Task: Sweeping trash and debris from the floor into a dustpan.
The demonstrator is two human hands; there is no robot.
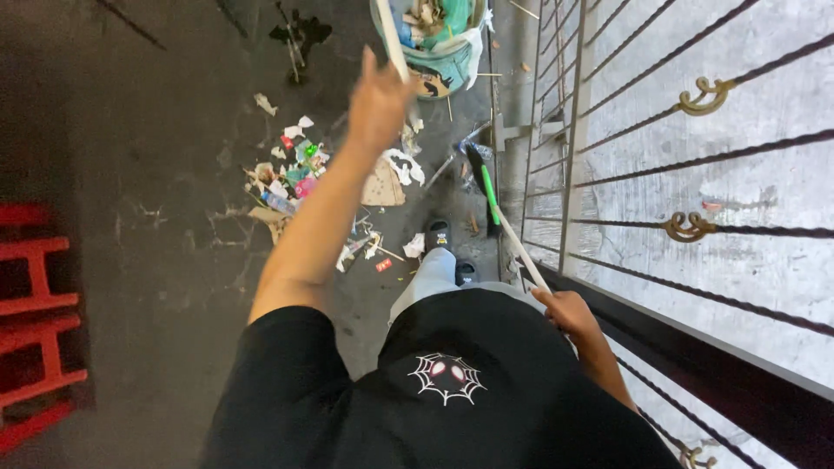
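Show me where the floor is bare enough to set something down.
Bare floor lies between the red rack and the litter pile. It is crowded from that pile across to the bin, broom and railing.

I see a broom [506, 227] leaning down along the metal railing, its pale stick with a green sleeve near the bottom and a dark head resting on the concrete floor beside the scattered litter; my right hand [565, 311] grips its upper end. My left hand [380, 102] is stretched forward, blurred, around a second pale stick [392, 39] that rises tilted in front of a trash-filled bucket.
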